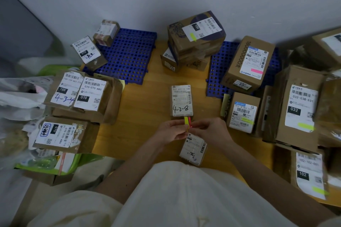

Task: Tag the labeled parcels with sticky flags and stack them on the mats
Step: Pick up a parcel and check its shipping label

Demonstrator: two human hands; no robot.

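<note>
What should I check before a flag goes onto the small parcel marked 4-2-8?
1. Flags in hand: ok. The left hand and right hand both pinch the strip of yellow and pink sticky flags.
2. Single flag peeled free: cannot tell, the fingers hide it.
3. Target within reach: ok. The small white-labelled parcel marked 4-2-8 lies flat on the wooden tabletop, just beyond the hands.
4. Target untagged: ok, no flag shows on its label.
5. Room on a mat: ok. The blue perforated plastic mat on the left has bare grid showing.
6. Second parcel: not ok. The small white-labelled box below the hands shows no flag.
</note>
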